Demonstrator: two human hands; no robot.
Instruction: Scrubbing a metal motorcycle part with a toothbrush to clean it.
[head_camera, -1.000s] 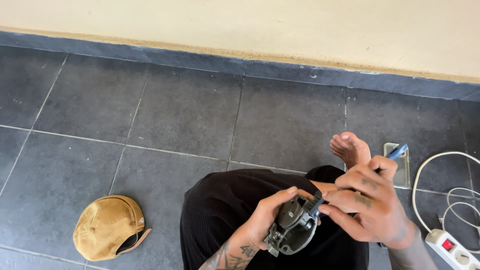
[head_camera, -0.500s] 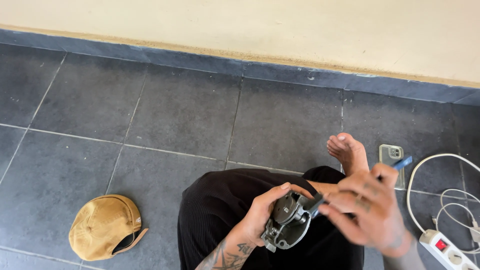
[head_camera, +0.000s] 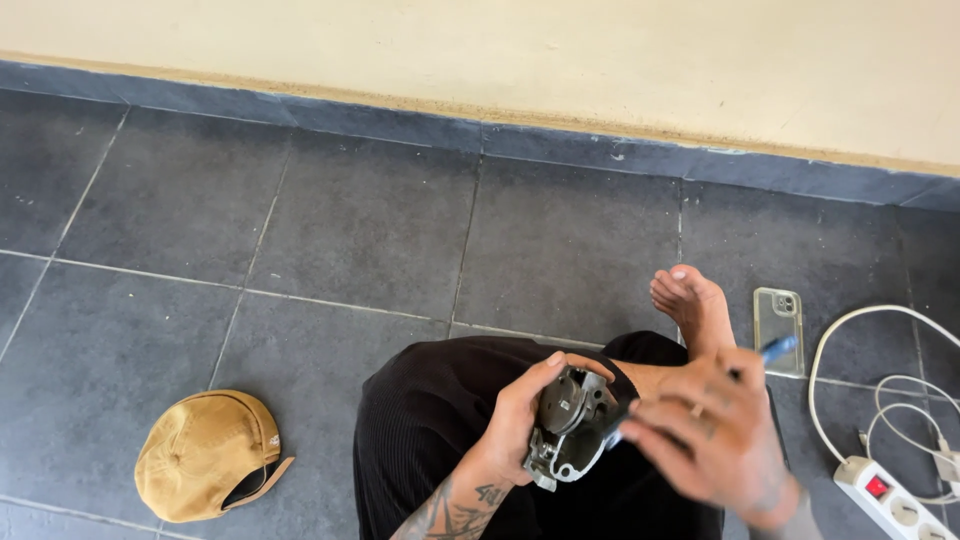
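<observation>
I sit on a dark tiled floor with black trousers (head_camera: 450, 420) over my bent legs. My left hand (head_camera: 520, 420) grips a grey metal mechanical part (head_camera: 572, 425) held over my lap. My right hand (head_camera: 715, 430), blurred by motion, holds a thin tool with a blue handle (head_camera: 778, 348); its tip points toward the metal part. My bare foot (head_camera: 692, 305) rests on the floor just beyond the hands.
A tan cap (head_camera: 208, 455) lies on the floor at the lower left. A phone in a clear case (head_camera: 778, 325) lies right of my foot. A white power strip (head_camera: 895, 497) with white cables (head_camera: 880, 330) sits at the right. A cream wall with a dark skirting runs along the top.
My right hand with the blue-handled tool has shifted slightly down and to the right and is blurred. The left hand keeps hold of the metal part.
</observation>
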